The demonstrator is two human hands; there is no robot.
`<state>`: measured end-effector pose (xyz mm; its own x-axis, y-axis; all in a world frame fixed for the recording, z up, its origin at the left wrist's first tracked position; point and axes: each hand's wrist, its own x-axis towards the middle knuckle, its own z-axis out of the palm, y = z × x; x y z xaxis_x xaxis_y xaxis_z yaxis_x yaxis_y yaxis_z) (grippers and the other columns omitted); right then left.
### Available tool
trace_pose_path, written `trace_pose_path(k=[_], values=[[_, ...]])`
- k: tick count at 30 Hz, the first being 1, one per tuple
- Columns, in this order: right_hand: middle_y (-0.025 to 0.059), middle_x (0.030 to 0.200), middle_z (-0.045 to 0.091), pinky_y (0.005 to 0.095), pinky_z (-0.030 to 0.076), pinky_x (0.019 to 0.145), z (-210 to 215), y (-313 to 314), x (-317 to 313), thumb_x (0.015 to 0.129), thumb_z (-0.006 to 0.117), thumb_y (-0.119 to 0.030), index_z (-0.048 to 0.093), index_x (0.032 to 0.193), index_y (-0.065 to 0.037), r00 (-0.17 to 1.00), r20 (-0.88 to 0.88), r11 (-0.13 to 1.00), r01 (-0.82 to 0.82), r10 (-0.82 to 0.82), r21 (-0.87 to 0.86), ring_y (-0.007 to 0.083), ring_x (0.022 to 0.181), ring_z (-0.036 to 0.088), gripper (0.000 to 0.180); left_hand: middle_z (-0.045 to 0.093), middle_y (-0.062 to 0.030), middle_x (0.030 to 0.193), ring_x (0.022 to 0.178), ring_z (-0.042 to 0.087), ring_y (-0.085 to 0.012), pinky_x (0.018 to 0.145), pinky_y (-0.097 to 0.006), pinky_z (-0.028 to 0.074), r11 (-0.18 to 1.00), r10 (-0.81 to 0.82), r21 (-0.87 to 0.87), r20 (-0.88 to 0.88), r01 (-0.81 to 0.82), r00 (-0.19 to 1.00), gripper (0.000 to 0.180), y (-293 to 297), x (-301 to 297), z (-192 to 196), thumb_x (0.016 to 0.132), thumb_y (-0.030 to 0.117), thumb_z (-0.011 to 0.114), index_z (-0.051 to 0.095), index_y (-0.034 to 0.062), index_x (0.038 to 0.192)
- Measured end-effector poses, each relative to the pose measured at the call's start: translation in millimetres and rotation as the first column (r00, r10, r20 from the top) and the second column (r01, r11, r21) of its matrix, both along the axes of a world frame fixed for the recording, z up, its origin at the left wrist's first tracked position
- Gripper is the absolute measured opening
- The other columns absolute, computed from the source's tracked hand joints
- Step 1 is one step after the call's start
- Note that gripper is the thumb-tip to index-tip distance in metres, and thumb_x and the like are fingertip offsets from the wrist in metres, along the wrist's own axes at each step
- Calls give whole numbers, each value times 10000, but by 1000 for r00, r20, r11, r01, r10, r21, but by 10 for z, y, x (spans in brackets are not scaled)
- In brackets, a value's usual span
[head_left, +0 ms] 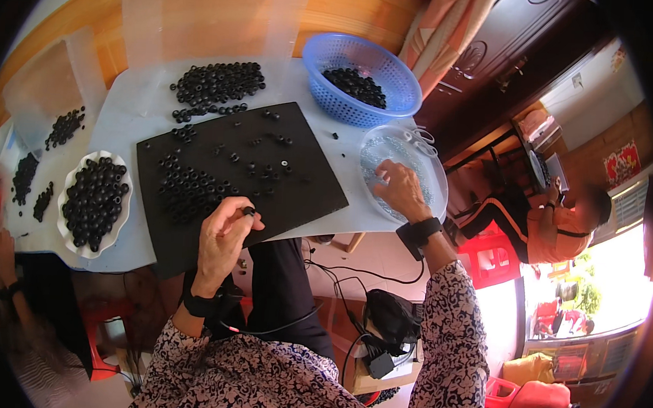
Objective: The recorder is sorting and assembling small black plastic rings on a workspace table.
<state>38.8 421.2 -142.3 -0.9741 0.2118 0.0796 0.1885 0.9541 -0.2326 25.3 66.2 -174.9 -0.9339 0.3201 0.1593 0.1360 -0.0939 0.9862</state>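
Observation:
My left hand is closed in a pinch on a small black bead, just above the near edge of a black mat. Many black ring-like beads lie loose on that mat, and one pale ring stands out among them. To the right, my right hand reaches over a clear round tray of tiny clear pieces. Its fingers are drawn together; whatever they hold, if anything, is too small to make out. A white loop of cord or handles rests at the tray's far rim.
Black beads fill a scalloped white dish at left and partly fill a blue basket at the back. A heap of beads sits behind the mat. Another person's hand is at far left. Cables hang below the table.

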Motion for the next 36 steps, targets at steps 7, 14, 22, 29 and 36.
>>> trace_pose_path(k=[7,14,22,29,36], values=[[189,1077,660,454,507,854,28,5,-66,718,717,-213,647,1095,-53,999,50,999,19,-16,-50,366,957,646,415,678,-68,840,789,661,-103,698,-219,502,999,-9,32,-21,9,1000,135,-22,1,-48,908,-15,551,586,-5,1039],[178,1032,647,440,483,917,108,-112,-187,711,741,-241,640,1195,-122,994,-53,995,-99,98,-18,359,1006,627,509,659,-71,876,812,659,-136,763,-261,512,1000,-26,-12,15,26,1000,141,-24,21,-4,909,1,525,588,-9,1035],[222,959,661,460,508,843,36,-122,-280,696,705,-140,684,1021,-73,991,-2,991,-131,131,-22,395,923,646,333,660,-73,882,814,657,-133,755,-259,511,1000,-12,-7,-24,12,1000,139,-19,29,-21,912,5,532,590,-9,1038],[231,750,676,421,542,764,55,-33,-264,678,660,-95,703,834,-23,995,-90,986,15,-30,-166,379,716,678,178,666,-63,826,762,631,-89,696,-230,492,1000,-5,1,-30,5,1000,138,-2,25,-44,908,-6,543,586,0,1038],[154,681,673,324,546,499,406,-327,-281,735,643,-73,679,816,19,986,-159,945,-5,-50,-326,210,514,665,128,669,-60,764,689,590,-47,616,-209,466,999,25,26,-88,-23,996,133,25,24,-79,905,11,567,580,-2,1037]])
